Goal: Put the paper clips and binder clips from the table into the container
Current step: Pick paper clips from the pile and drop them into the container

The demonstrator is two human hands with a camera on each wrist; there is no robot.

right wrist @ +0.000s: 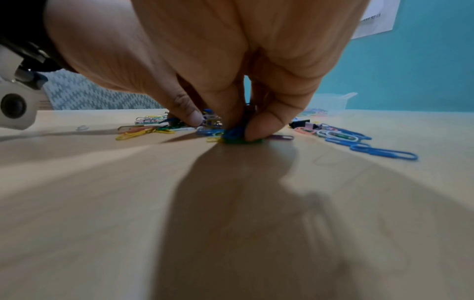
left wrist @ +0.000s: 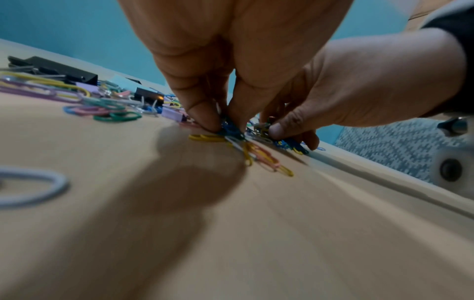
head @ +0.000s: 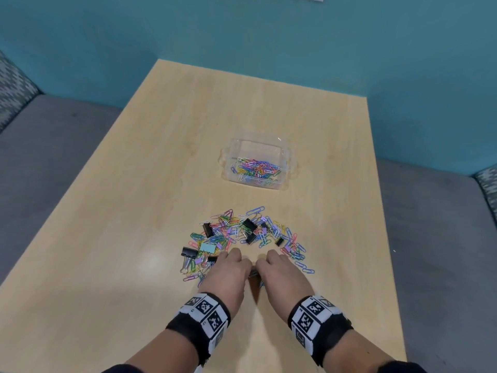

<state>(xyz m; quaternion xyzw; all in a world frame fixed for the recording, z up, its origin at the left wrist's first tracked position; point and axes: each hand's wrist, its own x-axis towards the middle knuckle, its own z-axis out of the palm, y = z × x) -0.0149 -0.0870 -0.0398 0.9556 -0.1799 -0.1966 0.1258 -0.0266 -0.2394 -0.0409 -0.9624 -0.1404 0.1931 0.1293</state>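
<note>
A loose pile of coloured paper clips and black binder clips lies on the wooden table, with a pale blue binder clip at its left. Beyond it stands a clear plastic container holding several paper clips. Both hands are at the pile's near edge, knuckles up and close together. My left hand pinches a bunch of blue and green paper clips against the table. My right hand pinches another bunch of blue and green clips. In the head view the fingertips are hidden under the hands.
Grey cushioned seats flank the table on both sides, and a teal wall closes the far end. The table's right edge runs close to the pile. Several blue clips lie scattered right of my right hand.
</note>
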